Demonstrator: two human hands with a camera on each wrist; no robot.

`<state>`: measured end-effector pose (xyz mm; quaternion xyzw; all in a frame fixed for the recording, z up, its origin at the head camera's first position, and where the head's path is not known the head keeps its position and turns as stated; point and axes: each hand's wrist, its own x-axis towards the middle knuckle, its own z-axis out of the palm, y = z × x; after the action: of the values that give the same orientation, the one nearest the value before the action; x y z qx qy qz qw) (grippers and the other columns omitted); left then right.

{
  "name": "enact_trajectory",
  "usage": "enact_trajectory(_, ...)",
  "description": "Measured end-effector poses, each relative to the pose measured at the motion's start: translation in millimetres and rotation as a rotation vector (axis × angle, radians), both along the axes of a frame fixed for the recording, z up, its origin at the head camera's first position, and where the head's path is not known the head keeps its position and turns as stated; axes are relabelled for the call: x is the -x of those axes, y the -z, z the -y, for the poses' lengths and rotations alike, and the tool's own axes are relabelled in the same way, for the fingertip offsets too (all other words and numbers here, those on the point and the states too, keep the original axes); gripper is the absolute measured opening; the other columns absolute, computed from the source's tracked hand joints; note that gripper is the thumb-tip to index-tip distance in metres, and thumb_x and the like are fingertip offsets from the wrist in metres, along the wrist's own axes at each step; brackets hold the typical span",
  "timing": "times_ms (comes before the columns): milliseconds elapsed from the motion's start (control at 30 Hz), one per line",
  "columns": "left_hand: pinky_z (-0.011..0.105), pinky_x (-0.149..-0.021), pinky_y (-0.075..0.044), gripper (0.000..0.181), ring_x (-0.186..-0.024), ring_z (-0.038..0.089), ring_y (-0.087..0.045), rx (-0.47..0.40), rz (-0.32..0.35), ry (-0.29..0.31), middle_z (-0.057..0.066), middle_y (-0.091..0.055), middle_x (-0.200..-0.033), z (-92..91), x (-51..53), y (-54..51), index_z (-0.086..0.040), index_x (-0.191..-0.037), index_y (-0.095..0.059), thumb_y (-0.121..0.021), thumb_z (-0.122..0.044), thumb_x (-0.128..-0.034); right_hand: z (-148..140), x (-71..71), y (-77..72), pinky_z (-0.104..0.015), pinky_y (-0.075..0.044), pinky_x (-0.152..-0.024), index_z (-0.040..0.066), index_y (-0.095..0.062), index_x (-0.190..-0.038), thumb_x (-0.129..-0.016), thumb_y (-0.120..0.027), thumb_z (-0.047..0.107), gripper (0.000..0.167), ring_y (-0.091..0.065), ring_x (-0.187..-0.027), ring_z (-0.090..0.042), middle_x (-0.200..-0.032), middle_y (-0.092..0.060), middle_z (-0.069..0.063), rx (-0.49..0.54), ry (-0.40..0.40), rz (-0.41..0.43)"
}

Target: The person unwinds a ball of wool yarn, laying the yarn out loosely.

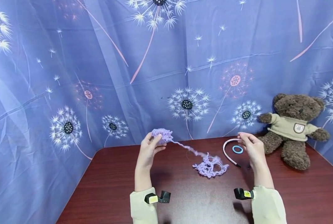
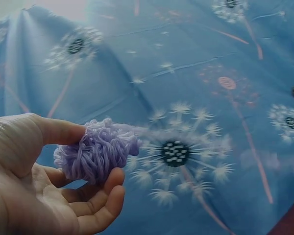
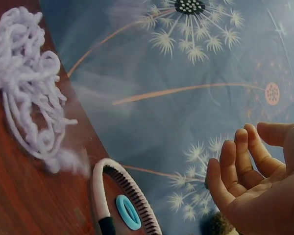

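Note:
A bundle of purple yarn is pinched between the thumb and fingers of my left hand, raised above the table's back edge. In the left wrist view the looped bundle sits in the grip of the left hand. A twisted strand runs from it down to a loose, tangled heap of the same yarn on the table. My right hand is held up on the right with nothing in it; in the right wrist view the right hand's fingers are loosely bent.
A white headband and a blue ring lie on the dark red table near the right hand. At the back right sits a brown teddy bear in a beige top. A patterned blue curtain hangs behind the table.

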<state>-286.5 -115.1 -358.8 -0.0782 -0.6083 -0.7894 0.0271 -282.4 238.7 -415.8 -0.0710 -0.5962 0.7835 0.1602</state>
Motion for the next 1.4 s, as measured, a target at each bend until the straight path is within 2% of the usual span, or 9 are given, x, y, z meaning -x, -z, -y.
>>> enact_trajectory(200, 0.024, -0.067, -0.057, 0.016, -0.068, 0.013, -0.064, 0.072, -0.009, 0.058, -0.005, -0.066, -0.079, -18.4, 1.3, 2.6, -0.001, -0.112, -0.053, -0.054, -0.005, -0.0963, 13.1, -0.9, -6.0, -0.01, -0.054, -0.07, 0.034, -0.069, -0.083, -0.097, -0.059, 0.02, 0.022, -0.063, -0.072, 0.006, -0.076, -0.067, 0.021, -0.079, -0.029, -0.009)
enact_trajectory(400, 0.026, -0.072, -0.06, 0.023, -0.072, 0.012, -0.067, 0.053, -0.031, 0.126, -0.001, -0.064, -0.088, -30.7, 0.2, 3.8, 0.006, -0.117, -0.049, -0.052, -0.002, -0.0965, 40.9, -1.6, -19.1, -0.009, -0.054, -0.071, 0.03, -0.069, -0.088, -0.099, -0.057, 0.019, 0.019, -0.063, -0.074, 0.006, -0.077, -0.066, 0.022, -0.196, -0.088, -0.057)
enact_trajectory(533, 0.032, -0.081, -0.061, 0.026, -0.078, 0.012, -0.068, 0.03, -0.045, 0.167, 0.002, -0.062, -0.096, -35.7, -1.0, 5.1, 0.008, -0.121, -0.047, -0.051, -0.001, -0.0964, 65.6, -3.0, -28.5, -0.011, -0.055, -0.076, 0.01, -0.068, -0.102, -0.099, -0.055, 0.016, 0.015, -0.062, -0.077, 0.005, -0.078, -0.065, 0.023, -0.284, -0.157, -0.081)
enact_trajectory(633, 0.042, -0.09, -0.059, 0.028, -0.082, 0.012, -0.068, 0.028, -0.056, 0.197, 0.003, -0.061, -0.099, -39.6, -1.5, 6.1, 0.008, -0.122, -0.046, -0.052, 0.0, -0.0963, 80.4, -5.9, -33.8, -0.011, -0.055, -0.078, -0.008, -0.062, -0.114, -0.1, -0.054, 0.017, 0.029, -0.061, -0.079, 0.006, -0.08, -0.063, 0.026, -0.363, -0.213, -0.083)
enact_trajectory(700, 0.045, -0.093, -0.057, 0.029, -0.085, 0.011, -0.068, 0.026, -0.057, 0.216, 0.003, -0.061, -0.1, -42.6, -2.2, 6.1, 0.008, -0.123, -0.045, -0.051, 0.0, -0.0963, 87.7, -8.5, -36.1, -0.011, -0.054, -0.08, -0.013, -0.059, -0.117, -0.1, -0.054, 0.018, 0.035, -0.062, -0.081, 0.006, -0.083, -0.065, 0.023, -0.418, -0.241, -0.086)
enact_trajectory(900, 0.042, -0.092, -0.058, 0.031, -0.088, 0.009, -0.067, 0.028, -0.053, 0.249, 0.004, -0.06, -0.105, -49.6, -4.0, 5.5, 0.008, -0.126, -0.044, -0.051, 0.001, -0.0963, 103.5, -16.1, -40.3, -0.021, -0.051, -0.085, -0.002, -0.065, -0.117, -0.098, -0.056, 0.021, 0.031, -0.064, -0.094, -0.007, -0.103, -0.072, -0.013, -0.637, -0.321, -0.111)
enact_trajectory(1000, 0.042, -0.092, -0.058, 0.031, -0.089, 0.009, -0.067, 0.038, -0.05, 0.247, 0.005, -0.06, -0.107, -51.1, -4.3, 5.3, 0.009, -0.125, -0.044, -0.052, 0.002, -0.0958, 109.3, -18.9, -41.0, -0.024, -0.051, -0.083, -0.002, -0.063, -0.118, -0.098, -0.056, 0.022, 0.032, -0.063, -0.092, -0.01, -0.105, -0.07, -0.02, -0.684, -0.422, -0.117)
enact_trajectory(1167, 0.042, -0.092, -0.058, 0.03, -0.088, 0.008, -0.066, 0.036, -0.034, 0.219, 0.004, -0.06, -0.105, -50.2, -4.3, 4.7, 0.008, -0.123, -0.045, -0.053, 0.003, -0.0944, 113.1, -20.7, -40.2, -0.023, -0.049, -0.064, -0.004, -0.063, -0.107, -0.099, -0.055, 0.018, 0.025, -0.058, -0.073, -0.005, -0.081, -0.064, -0.006, -0.662, -0.522, -0.153)
enact_trajectory(1400, 0.045, -0.092, -0.058, 0.026, -0.083, 0.011, -0.068, 0.013, -0.034, 0.172, 0.002, -0.061, -0.099, -39.8, -2.1, 3.0, 0.007, -0.12, -0.047, -0.053, 0.002, -0.0949, 99.2, -19.1, -42.7, -0.022, -0.044, -0.056, -0.005, -0.064, -0.096, -0.1, -0.053, 0.014, 0.022, -0.056, -0.068, -0.004, -0.074, -0.059, 0.004, -0.658, -0.454, -0.172)
